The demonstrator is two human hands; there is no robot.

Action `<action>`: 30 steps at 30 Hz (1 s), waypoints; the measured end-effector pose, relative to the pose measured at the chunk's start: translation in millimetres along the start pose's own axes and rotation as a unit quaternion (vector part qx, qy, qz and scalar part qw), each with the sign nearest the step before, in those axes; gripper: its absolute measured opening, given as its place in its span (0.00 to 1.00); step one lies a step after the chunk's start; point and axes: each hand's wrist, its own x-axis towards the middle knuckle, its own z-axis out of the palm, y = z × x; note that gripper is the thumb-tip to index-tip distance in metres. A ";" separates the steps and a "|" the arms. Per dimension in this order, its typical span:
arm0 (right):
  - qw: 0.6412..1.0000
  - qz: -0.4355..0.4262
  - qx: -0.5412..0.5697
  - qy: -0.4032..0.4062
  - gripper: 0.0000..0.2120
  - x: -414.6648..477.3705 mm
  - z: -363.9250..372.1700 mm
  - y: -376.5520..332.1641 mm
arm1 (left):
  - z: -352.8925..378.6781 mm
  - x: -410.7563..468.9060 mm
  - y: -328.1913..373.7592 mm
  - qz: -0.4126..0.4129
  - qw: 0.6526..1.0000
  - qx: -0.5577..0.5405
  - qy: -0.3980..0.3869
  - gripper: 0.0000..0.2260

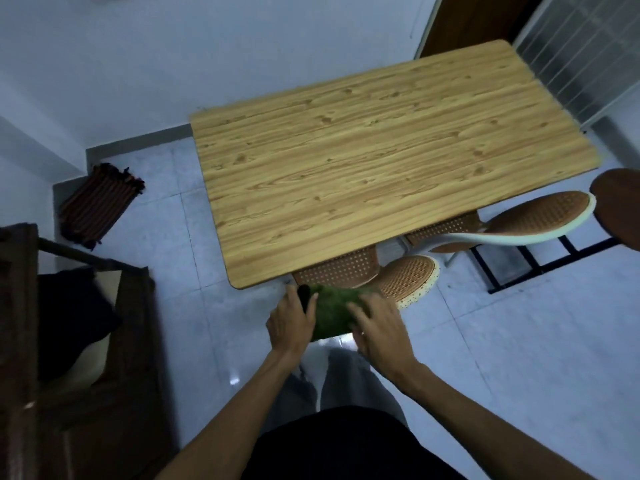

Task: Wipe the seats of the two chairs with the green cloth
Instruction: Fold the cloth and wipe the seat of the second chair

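Observation:
The green cloth [331, 311] hangs bunched between my two hands, just in front of the table's near corner. My left hand [290, 322] grips its left edge, and my right hand [379, 329] holds its right side with fingers spread over the fabric. Two woven brown chairs with white rims are pushed under the wooden table [381, 157]. The nearer chair [407, 277] shows its seat and backrest right behind the cloth. The farther chair [540, 220] stands to the right, its seat mostly hidden under the tabletop.
A striped dark mat [98, 204] lies on the pale tiled floor at the left wall. Dark wooden furniture [79, 341] fills the left foreground. A black metal frame [540, 258] sits on the floor at the right, beside a brown rounded object [620, 206].

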 end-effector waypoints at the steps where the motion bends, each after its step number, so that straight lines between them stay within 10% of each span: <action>1: 0.997 -0.077 0.003 -0.025 0.23 -2.5 5.8 -4.4 | 0.0 1.3 -2.3 0.000 1.000 -0.009 -0.001 0.19; 9: 0.953 -0.133 -0.078 -0.261 0.35 41.0 31.3 -31.1 | -4.1 14.6 -46.2 0.004 0.997 -0.066 -0.035 0.18; 26: 0.841 -0.107 -0.295 -0.441 0.19 132.2 77.3 -135.6 | -34.2 -4.5 -74.6 -0.086 0.984 -0.149 0.043 0.16; 30: 0.868 -0.140 -0.261 -0.399 0.21 123.5 70.9 -124.8 | -43.7 -7.2 -72.8 -0.092 0.985 -0.133 0.058 0.17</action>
